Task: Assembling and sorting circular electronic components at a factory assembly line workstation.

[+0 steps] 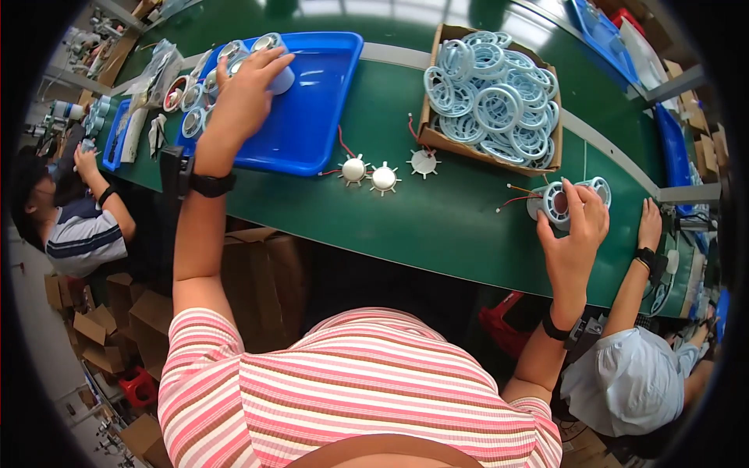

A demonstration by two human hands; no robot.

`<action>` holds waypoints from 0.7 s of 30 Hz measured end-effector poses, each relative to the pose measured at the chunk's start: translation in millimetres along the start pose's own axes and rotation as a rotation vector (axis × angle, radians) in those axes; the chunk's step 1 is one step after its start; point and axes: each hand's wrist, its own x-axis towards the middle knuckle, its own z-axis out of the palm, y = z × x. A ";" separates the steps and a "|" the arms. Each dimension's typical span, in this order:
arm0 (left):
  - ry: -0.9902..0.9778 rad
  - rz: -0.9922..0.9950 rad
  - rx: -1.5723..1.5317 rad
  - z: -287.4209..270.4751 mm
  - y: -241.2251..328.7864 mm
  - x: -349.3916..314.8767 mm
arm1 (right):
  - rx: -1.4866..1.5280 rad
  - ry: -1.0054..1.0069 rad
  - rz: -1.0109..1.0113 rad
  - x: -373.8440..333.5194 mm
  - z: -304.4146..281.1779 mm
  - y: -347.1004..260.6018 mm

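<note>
My left hand point(243, 97) is over the left part of a blue tray point(331, 93), its fingers curled round a pale blue cylindrical housing point(283, 81). Several similar round housings point(193, 122) with silvery centres stand by that hand at the tray's left side. At the right of the table, my right hand point(577, 226) grips a light blue round housing point(555, 204) with a slotted rim, thumb and fingers on its edge. Thin red wires point(515, 200) stick out to its left. Another such housing point(601, 189) stands right behind that hand, partly hidden.
Between my hands, round silvery discs with spokes and red wires point(383, 178) lie on the green table point(437, 234). A cardboard box point(491, 158) heaped with light blue rings stands beyond them. People sit at both sides; one person's hand point(650, 226) rests at the right table edge.
</note>
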 end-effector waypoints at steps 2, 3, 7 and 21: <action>-0.243 0.003 0.090 1.0 -18.3 0.7 | -0.001 0.030 0.050 -5.0 6.2 19.2; -0.227 0.022 0.068 3.2 -22.8 2.0 | 0.024 0.054 0.089 -7.3 8.0 28.8; -0.228 0.078 -0.085 1.3 -39.9 6.9 | -0.129 0.150 0.139 3.3 0.3 40.8; -0.084 0.037 -0.537 -80.9 66.6 5.6 | -0.032 0.267 -0.328 127.9 57.6 -56.3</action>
